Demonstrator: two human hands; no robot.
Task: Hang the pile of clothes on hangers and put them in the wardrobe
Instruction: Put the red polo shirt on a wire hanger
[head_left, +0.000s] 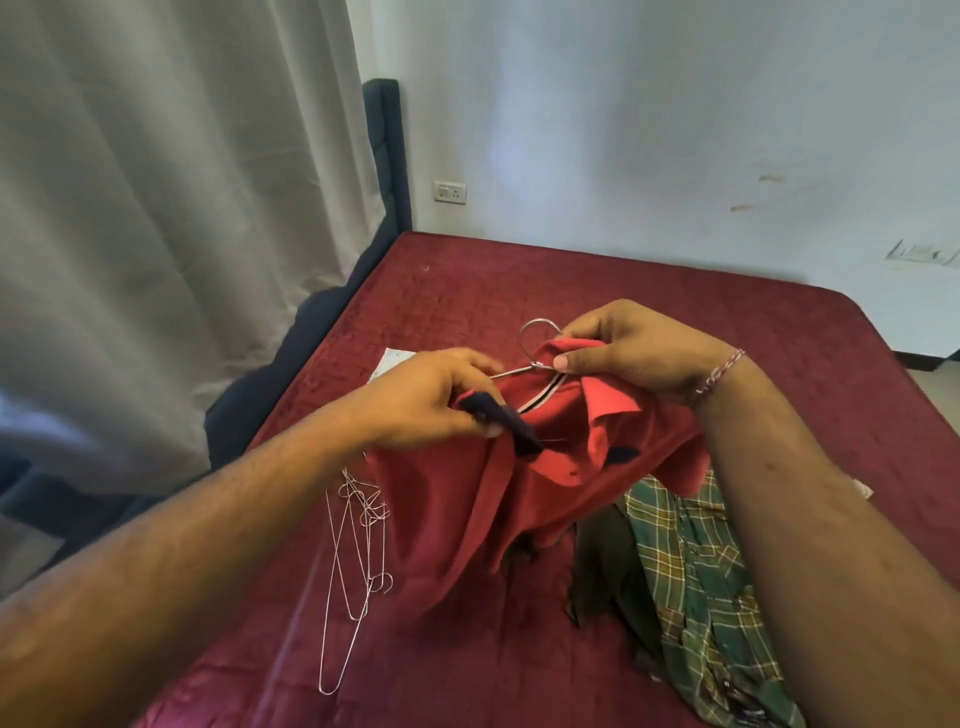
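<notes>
my left hand (441, 397) pinches the dark navy edge of the red polo (519, 483), thumb and fingers curled over soft knit. my right hand (628, 345) pinches the collar, thumb pressed on its fold, just beside the hook of a thin wire hanger (537, 340) that curves up between my hands. the hanger's shoulders are hidden inside the shirt; only the round hook and a bit of straight wire toward my left fingers show. the polo hangs limp below my grip, its hem folding onto the bed (675, 291), a quilted maroon cover. below my right wrist lies a green plaid shirt (696, 566), woven and crumpled, partly hidden by my forearm, with a dull olive garment (602, 566) beside it, its shape hard to make out. below my left hand a tangle of spare hangers (358, 551) lies on the cover, thin silvery loops overlapping so i cannot count them. a pale curtain (156, 208) hangs in folds far to my left.
</notes>
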